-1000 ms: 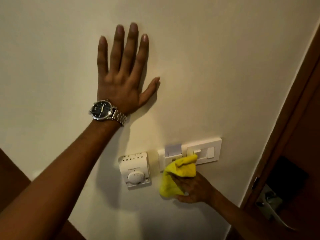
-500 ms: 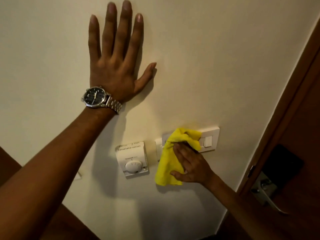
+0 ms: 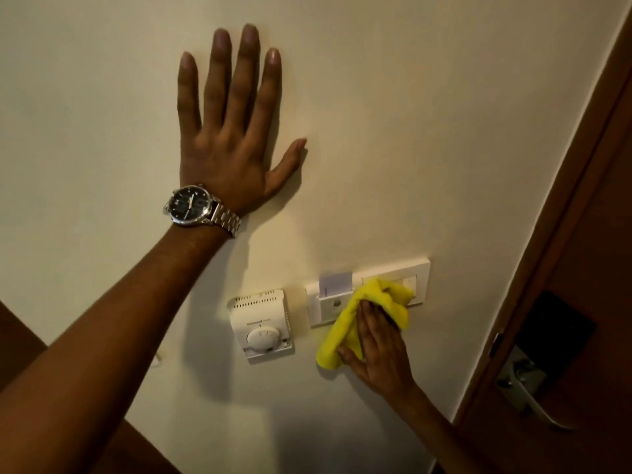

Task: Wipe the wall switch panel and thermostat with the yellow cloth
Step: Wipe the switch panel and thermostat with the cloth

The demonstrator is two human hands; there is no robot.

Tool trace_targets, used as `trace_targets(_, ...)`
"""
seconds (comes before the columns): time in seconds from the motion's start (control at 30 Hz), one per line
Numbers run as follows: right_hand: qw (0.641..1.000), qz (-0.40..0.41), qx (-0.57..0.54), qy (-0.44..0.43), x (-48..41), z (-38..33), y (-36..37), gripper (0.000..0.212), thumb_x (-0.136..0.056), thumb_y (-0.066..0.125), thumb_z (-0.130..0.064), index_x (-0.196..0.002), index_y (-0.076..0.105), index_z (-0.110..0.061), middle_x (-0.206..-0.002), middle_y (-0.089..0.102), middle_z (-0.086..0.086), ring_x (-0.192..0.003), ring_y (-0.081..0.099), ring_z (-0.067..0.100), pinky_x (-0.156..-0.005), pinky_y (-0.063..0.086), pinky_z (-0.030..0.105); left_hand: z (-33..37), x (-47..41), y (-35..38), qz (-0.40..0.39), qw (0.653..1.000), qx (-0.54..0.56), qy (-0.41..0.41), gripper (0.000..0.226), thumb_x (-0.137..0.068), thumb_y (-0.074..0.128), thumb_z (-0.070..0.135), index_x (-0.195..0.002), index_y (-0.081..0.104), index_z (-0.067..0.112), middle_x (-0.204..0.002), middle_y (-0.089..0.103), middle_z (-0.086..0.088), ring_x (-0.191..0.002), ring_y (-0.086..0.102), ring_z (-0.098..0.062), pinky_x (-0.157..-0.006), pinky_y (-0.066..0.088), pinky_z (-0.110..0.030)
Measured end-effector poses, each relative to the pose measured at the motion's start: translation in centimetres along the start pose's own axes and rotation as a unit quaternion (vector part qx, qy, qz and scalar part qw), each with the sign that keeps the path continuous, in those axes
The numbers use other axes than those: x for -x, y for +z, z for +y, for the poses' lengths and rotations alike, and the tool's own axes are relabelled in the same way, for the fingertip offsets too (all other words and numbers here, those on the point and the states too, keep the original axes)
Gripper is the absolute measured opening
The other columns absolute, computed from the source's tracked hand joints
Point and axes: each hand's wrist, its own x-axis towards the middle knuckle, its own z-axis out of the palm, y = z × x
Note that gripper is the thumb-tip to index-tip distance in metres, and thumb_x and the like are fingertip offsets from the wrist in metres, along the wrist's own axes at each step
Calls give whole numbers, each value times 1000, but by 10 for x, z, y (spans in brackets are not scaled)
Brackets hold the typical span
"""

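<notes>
Switch panel: white, long, mounted on the cream wall right of the thermostat and near the brown door frame; middle and lower part covered by the cloth, left end and right edge exposed.
Thermostat: white box with round dial, just beside the panel's left end, apart from the cloth, bare; by the look of it not yet being wiped.
Left hand: flat on the wall well above both fixtures, fingers spread and extended, holding nothing; wristwatch on the wrist.
Right hand: palm pressing the cloth to the wall at the panel's lower edge, fingers laid out flat over the fabric rather than curled round it.
Yellow cloth: bunched, upper folds over the rocker area, lower tail hanging below the panel.
Key card: pale slip standing in the slot at the panel's left end, just beside the cloth.
Risk, rockers: firm pressure through the cloth likely to flip a switch.
Risk, card: leftward stroke likely to snag and pull the card out.
Risk, dial: careless pass over the thermostat likely to turn the setting.
Risk, grip: flat-palm hold loose, hanging tail liable to slip free.
</notes>
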Motion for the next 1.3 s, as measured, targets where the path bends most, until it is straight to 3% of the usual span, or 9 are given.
trace_targets(0.1, 999, 16, 25, -40, -35, 16, -7, 79, -103, 49, -58, -161, 24, -10, -170, 19, 5, -156, 26, 25, -127, 23, 39, -5, -8, 2, 11, 1000, -1, -9, 83, -108, 36, 67, -165, 30, 8, -167, 33, -23, -153, 32, -47, -124, 26, -68)
trace_targets(0.23, 994, -18, 47, -97, -14, 31, -20, 71, -101, 55, -58, -150, 48, -7, -157, 42, 9, -139, 49, 25, -102, 55, 44, 1, -8, 4, 2, 1000, 0, 1, 85, -107, 36, 68, -166, 28, 8, -167, 32, -24, -154, 31, -47, -124, 26, -68)
trace_targets(0.4, 989, -7, 82, -124, -42, 37, -28, 73, -100, 58, -59, -151, 46, -8, -161, 41, 8, -144, 46, 26, -116, 40, 40, -3, -3, 6, 19, 1000, -4, 1, 85, -106, 38, 69, -166, 28, 9, -166, 34, -23, -152, 34, -47, -122, 29, -68)
trace_targets(0.57, 974, -46, 105, -197, -26, 49, -44, 67, -98, 59, -57, -147, 53, -11, -152, 52, 6, -136, 53, 25, -99, 56, 41, -1, 5, 1, -5, 1000, 9, -1, 86, -107, 36, 69, -166, 28, 7, -167, 32, -24, -153, 31, -48, -123, 27, -69)
trace_targets(0.8, 999, -16, 29, -29, -17, -3, -18, 76, -105, 39, -61, -158, 25, -8, -162, 35, 13, -145, 38, 32, -117, 40, 48, 0, 2, 5, -1, 1000, -8, -3, 86, -106, 37, 70, -166, 29, 9, -167, 33, -23, -153, 32, -47, -124, 26, -67)
trace_targets(0.97, 998, 43, 33, 18, -48, -49, 18, 80, -107, 40, -56, -164, 9, -9, -171, 13, 10, -159, 11, 28, -131, 5, 38, 2, 1, 6, 19, 1000, -6, -2, 84, -106, 37, 69, -166, 30, 10, -167, 34, -21, -154, 32, -46, -124, 26, -67)
trace_targets(1.07, 997, 51, 47, 32, -36, -56, 38, 78, -108, 42, -53, -163, 14, -6, -169, 18, 15, -157, 19, 33, -130, 17, 46, -2, -1, 5, 10, 1000, -8, -1, 84, -106, 37, 69, -165, 31, 10, -166, 35, -21, -153, 33, -46, -124, 26, -67)
trace_targets(1.17, 999, 5, 24, 30, 16, -49, 35, 64, -110, 31, -53, -157, 29, -9, -152, 39, 13, -128, 55, 32, -100, 54, 42, 0, 1, 1, -5, 1000, -2, 3, 84, -107, 36, 68, -165, 32, 8, -166, 34, -23, -153, 32, -46, -124, 25, -67)
trace_targets(1.3, 994, 33, 27, 98, -7, -74, 50, 71, -110, 31, -52, -163, 15, -6, -161, 26, 17, -150, 31, 35, -130, 15, 39, 0, 2, 3, 7, 1000, -5, 1, 84, -107, 35, 69, -164, 34, 7, -165, 37, -24, -152, 35, -48, -123, 27, -68)
